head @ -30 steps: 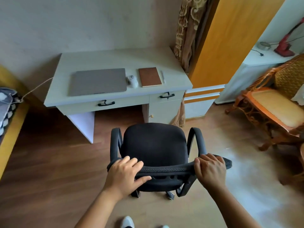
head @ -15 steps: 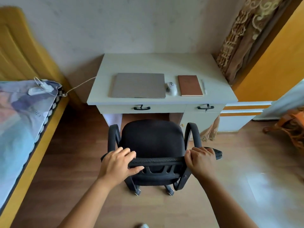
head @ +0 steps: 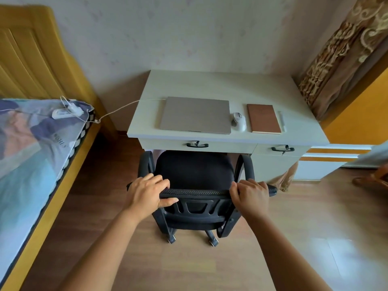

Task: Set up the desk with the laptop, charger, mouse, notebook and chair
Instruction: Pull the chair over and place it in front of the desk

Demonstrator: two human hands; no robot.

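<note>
Both hands grip the top edge of the black chair's (head: 194, 173) backrest: the left hand (head: 148, 193) wraps it near one end, the right hand (head: 251, 195) curls over the other. The chair's seat front sits just under the white desk (head: 220, 85), where the closed laptop (head: 195, 115), mouse (head: 239, 121) and notebook (head: 263, 118) lie side by side; a charger cable (head: 121, 107) runs left toward the bed (head: 27, 148).

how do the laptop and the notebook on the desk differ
The laptop is grey and the larger of the two; the notebook is brown and smaller. The laptop lies left of the mouse, with a cable at its far left corner; the notebook lies right. Both are closed and flat on the desk.
</note>
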